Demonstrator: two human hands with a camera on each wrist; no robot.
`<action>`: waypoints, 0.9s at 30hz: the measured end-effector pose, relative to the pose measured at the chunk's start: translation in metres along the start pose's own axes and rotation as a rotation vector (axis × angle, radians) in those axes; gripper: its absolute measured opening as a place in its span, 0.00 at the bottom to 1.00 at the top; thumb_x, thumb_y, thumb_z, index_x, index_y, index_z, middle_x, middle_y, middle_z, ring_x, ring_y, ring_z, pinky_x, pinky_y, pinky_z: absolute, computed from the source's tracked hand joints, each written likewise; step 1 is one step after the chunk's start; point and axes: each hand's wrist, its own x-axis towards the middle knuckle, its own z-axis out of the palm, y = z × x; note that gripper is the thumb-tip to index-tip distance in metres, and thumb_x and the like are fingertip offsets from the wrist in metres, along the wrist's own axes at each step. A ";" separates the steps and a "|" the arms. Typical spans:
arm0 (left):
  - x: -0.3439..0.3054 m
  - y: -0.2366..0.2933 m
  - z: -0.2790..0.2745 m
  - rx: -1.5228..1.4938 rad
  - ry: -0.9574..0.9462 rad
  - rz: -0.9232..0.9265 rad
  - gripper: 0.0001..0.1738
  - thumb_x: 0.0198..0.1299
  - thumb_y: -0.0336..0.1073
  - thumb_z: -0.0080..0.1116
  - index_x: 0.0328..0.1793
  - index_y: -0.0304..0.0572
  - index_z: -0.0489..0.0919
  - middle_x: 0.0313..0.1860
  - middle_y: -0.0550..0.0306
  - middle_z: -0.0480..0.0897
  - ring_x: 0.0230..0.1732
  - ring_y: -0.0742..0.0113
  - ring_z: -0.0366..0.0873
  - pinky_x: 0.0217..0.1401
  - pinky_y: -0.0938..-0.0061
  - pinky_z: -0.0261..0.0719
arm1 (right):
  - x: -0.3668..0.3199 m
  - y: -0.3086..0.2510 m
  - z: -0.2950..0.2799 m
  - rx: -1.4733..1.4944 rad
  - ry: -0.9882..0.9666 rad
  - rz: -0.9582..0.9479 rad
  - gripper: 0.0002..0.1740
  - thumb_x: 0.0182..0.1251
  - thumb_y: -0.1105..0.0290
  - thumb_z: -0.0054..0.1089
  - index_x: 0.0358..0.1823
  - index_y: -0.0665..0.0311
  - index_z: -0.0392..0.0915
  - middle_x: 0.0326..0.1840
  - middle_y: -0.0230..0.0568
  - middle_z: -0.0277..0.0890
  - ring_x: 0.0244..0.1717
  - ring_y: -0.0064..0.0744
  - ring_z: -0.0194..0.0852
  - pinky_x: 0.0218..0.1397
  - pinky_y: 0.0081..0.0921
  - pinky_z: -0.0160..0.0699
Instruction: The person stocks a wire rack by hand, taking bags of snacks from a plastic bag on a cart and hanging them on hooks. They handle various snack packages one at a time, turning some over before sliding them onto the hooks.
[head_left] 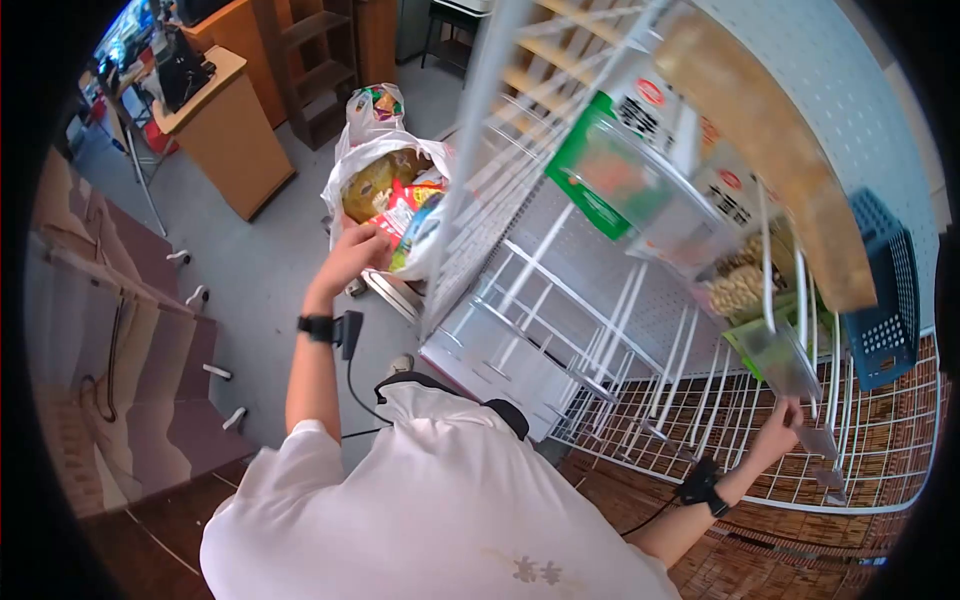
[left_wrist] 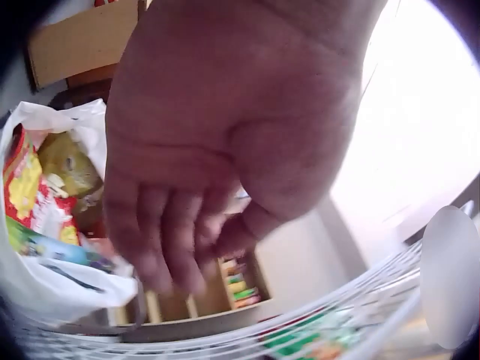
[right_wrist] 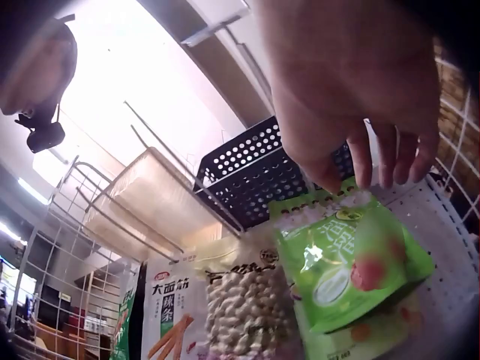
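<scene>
My left hand point(head_left: 357, 262), fingers loosely bent and holding nothing, hangs beside the white plastic bag point(head_left: 338, 180) full of snack packs. In the left wrist view the bag's contents show left of the palm, among them a red and yellow pack point(left_wrist: 24, 184). At the wire rack, my right hand point(head_left: 780, 432) is by the front end of a hook. The right wrist view has its thumb and index fingertip pinching the top edge of a green snack pouch point(right_wrist: 337, 259). Beside that pouch hangs a clear bag of pale nuts point(right_wrist: 244, 300).
White packs with black lettering point(right_wrist: 169, 304) hang on the rack point(head_left: 680, 390). A dark blue perforated basket point(head_left: 885, 300) stands at its right, near a long brown pack point(head_left: 770, 130). Clear tag holders point(head_left: 785, 360) stick out at the hook ends. A wooden desk point(head_left: 225, 130) stands at the far left.
</scene>
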 end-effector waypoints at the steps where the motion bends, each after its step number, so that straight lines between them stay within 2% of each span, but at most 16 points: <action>1: 0.039 -0.034 -0.014 0.222 0.076 0.073 0.10 0.57 0.34 0.55 0.38 0.32 0.74 0.34 0.54 0.81 0.37 0.66 0.78 0.43 0.73 0.76 | -0.019 -0.025 0.005 -0.032 0.021 0.043 0.12 0.64 0.68 0.58 0.40 0.72 0.80 0.40 0.39 0.80 0.41 0.27 0.73 0.50 0.25 0.70; 2: 0.074 -0.072 -0.022 0.434 0.149 0.141 0.14 0.54 0.34 0.56 0.43 0.31 0.75 0.37 0.52 0.81 0.40 0.62 0.79 0.46 0.71 0.77 | -0.041 -0.056 0.008 -0.073 0.038 0.077 0.12 0.64 0.69 0.58 0.39 0.73 0.80 0.39 0.39 0.80 0.41 0.27 0.73 0.50 0.24 0.70; 4: 0.125 -0.131 -0.022 0.549 0.105 0.263 0.23 0.53 0.34 0.60 0.54 0.31 0.72 0.47 0.46 0.80 0.46 0.58 0.80 0.50 0.69 0.77 | -0.075 -0.094 0.017 -0.090 0.032 0.181 0.11 0.63 0.70 0.58 0.39 0.73 0.79 0.39 0.40 0.80 0.42 0.26 0.73 0.50 0.24 0.71; 8: 0.159 -0.157 0.016 0.642 0.058 0.138 0.28 0.51 0.37 0.61 0.58 0.32 0.71 0.48 0.36 0.79 0.50 0.49 0.78 0.53 0.63 0.76 | -0.125 -0.162 0.036 0.079 0.014 0.025 0.05 0.63 0.76 0.55 0.34 0.71 0.76 0.39 0.40 0.79 0.41 0.26 0.73 0.48 0.22 0.72; 10: 0.166 -0.165 0.031 0.710 0.045 0.117 0.28 0.51 0.38 0.62 0.57 0.32 0.71 0.46 0.35 0.79 0.49 0.45 0.78 0.52 0.61 0.76 | -0.144 -0.204 0.039 0.181 -0.152 0.080 0.03 0.62 0.80 0.53 0.34 0.71 0.76 0.41 0.41 0.79 0.42 0.28 0.73 0.48 0.21 0.72; 12: 0.167 -0.160 0.041 0.691 0.058 -0.022 0.24 0.50 0.37 0.63 0.52 0.34 0.72 0.41 0.34 0.80 0.46 0.39 0.77 0.49 0.55 0.75 | -0.163 -0.249 0.044 0.231 -0.392 0.024 0.04 0.59 0.82 0.54 0.31 0.68 0.77 0.37 0.42 0.80 0.40 0.29 0.76 0.43 0.24 0.75; 13: 0.166 -0.165 0.043 0.658 0.084 0.070 0.19 0.51 0.39 0.64 0.43 0.33 0.76 0.36 0.35 0.80 0.42 0.39 0.78 0.46 0.53 0.75 | -0.173 -0.263 0.048 0.290 -0.532 0.023 0.04 0.61 0.82 0.53 0.31 0.67 0.77 0.36 0.42 0.79 0.37 0.28 0.76 0.42 0.22 0.75; 15: 0.155 -0.148 0.040 0.647 0.088 0.077 0.17 0.51 0.40 0.64 0.39 0.32 0.77 0.33 0.35 0.80 0.40 0.39 0.78 0.44 0.53 0.75 | -0.189 -0.301 0.062 0.355 -0.805 0.035 0.03 0.52 0.82 0.59 0.27 0.68 0.79 0.32 0.42 0.81 0.35 0.32 0.78 0.39 0.25 0.76; 17: 0.143 -0.134 0.028 0.627 0.097 0.109 0.19 0.54 0.45 0.62 0.30 0.31 0.78 0.26 0.36 0.78 0.34 0.40 0.78 0.38 0.54 0.75 | -0.206 -0.334 0.082 0.485 -1.095 0.056 0.06 0.49 0.81 0.63 0.31 0.68 0.81 0.31 0.40 0.81 0.36 0.34 0.79 0.46 0.31 0.76; 18: 0.136 -0.128 0.019 0.630 0.093 0.103 0.19 0.54 0.45 0.62 0.30 0.31 0.78 0.26 0.36 0.78 0.34 0.40 0.78 0.38 0.54 0.75 | -0.213 -0.345 0.093 0.490 -1.256 0.021 0.07 0.50 0.81 0.64 0.33 0.69 0.81 0.31 0.41 0.80 0.37 0.35 0.79 0.48 0.31 0.75; 20: 0.119 -0.111 0.002 0.357 0.039 0.084 0.21 0.57 0.46 0.61 0.27 0.32 0.78 0.19 0.40 0.75 0.19 0.55 0.74 0.28 0.64 0.71 | -0.224 -0.362 0.120 0.585 -1.382 -0.037 0.07 0.52 0.79 0.63 0.35 0.69 0.80 0.33 0.42 0.80 0.37 0.36 0.78 0.46 0.30 0.74; 21: 0.117 -0.114 -0.010 0.594 0.066 0.147 0.21 0.61 0.46 0.58 0.27 0.31 0.79 0.15 0.48 0.74 0.16 0.66 0.70 0.24 0.68 0.69 | -0.229 -0.367 0.129 0.613 -1.470 -0.055 0.08 0.53 0.78 0.63 0.36 0.68 0.79 0.35 0.42 0.79 0.37 0.36 0.77 0.45 0.30 0.74; 22: 0.113 -0.116 -0.023 0.597 0.065 0.143 0.21 0.61 0.46 0.58 0.27 0.31 0.79 0.15 0.48 0.74 0.16 0.66 0.70 0.24 0.68 0.69 | -0.234 -0.371 0.141 0.641 -1.556 -0.071 0.09 0.55 0.78 0.62 0.38 0.68 0.79 0.36 0.42 0.79 0.36 0.37 0.77 0.44 0.29 0.73; 23: 0.106 -0.115 -0.035 0.401 0.139 0.174 0.19 0.62 0.45 0.57 0.34 0.32 0.80 0.19 0.49 0.78 0.20 0.69 0.73 0.26 0.70 0.70 | -0.239 -0.376 0.159 0.644 -1.559 -0.067 0.09 0.55 0.78 0.62 0.38 0.68 0.79 0.36 0.42 0.79 0.36 0.37 0.77 0.44 0.29 0.73; 25: 0.091 -0.098 -0.067 0.178 0.250 0.152 0.17 0.64 0.43 0.56 0.40 0.33 0.81 0.25 0.56 0.82 0.26 0.75 0.75 0.30 0.74 0.72 | -0.253 -0.384 0.204 0.637 -1.661 -0.257 0.11 0.58 0.76 0.61 0.43 0.69 0.78 0.41 0.43 0.79 0.41 0.37 0.77 0.44 0.29 0.77; 27: 0.073 -0.070 -0.099 0.025 0.287 0.096 0.15 0.65 0.41 0.55 0.42 0.34 0.81 0.31 0.63 0.83 0.31 0.77 0.75 0.35 0.77 0.73 | -0.269 -0.392 0.236 0.624 -1.720 -0.059 0.14 0.58 0.74 0.62 0.46 0.69 0.76 0.43 0.42 0.78 0.44 0.37 0.76 0.46 0.30 0.77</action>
